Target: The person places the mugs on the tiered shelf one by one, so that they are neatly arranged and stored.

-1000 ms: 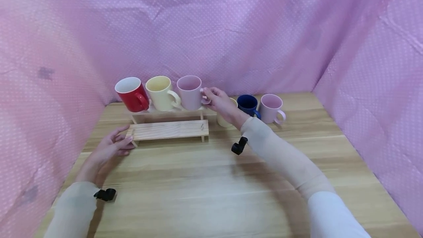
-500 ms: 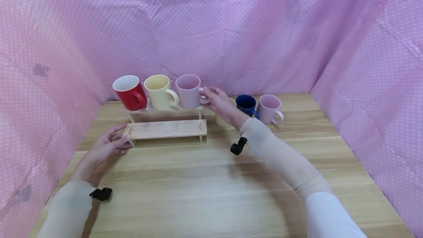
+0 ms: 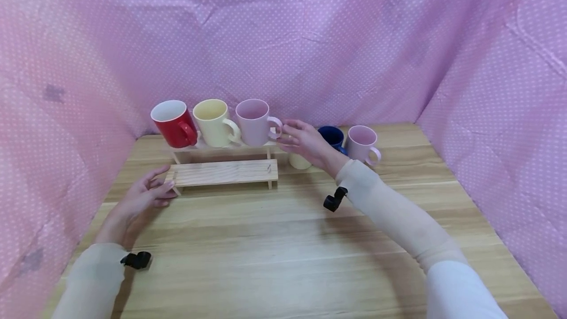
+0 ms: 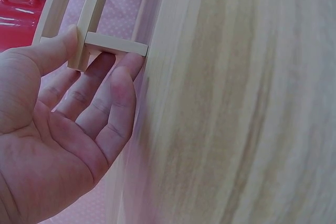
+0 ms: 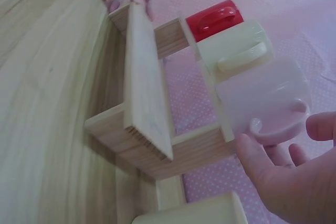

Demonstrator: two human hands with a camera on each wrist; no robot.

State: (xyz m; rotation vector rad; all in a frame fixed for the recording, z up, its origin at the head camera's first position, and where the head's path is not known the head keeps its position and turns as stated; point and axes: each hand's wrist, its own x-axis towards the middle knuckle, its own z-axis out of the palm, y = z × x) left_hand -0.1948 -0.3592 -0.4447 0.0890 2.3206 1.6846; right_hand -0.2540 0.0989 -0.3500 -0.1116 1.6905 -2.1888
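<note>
A two-tier wooden rack [image 3: 226,172] stands at the back left of the table. On its upper tier sit a red mug [image 3: 176,129], a pale yellow mug [image 3: 212,124] and a lilac mug [image 3: 253,124], handles turned to the right. My left hand [image 3: 143,195] holds the left end of the lower tier; the left wrist view shows the thumb [image 4: 60,50] on the board's edge and fingers behind the leg. Just right of the lilac mug's handle is my right hand [image 3: 307,144], fingers loosely spread, gripping nothing. In the right wrist view, its thumb [image 5: 254,158] lies close beside that mug.
Right of the rack, a second yellow mug [image 3: 299,161] is partly hidden by the right hand. A dark blue mug [image 3: 331,135] and another lilac mug [image 3: 361,146] stand beyond it. A pink dotted curtain [image 3: 310,38] surrounds the table's back and sides.
The right hand has let go of the lilac mug's handle and drawn slightly right, its fingers loosening. The left hand stays on the rack; the mugs stay in place.
</note>
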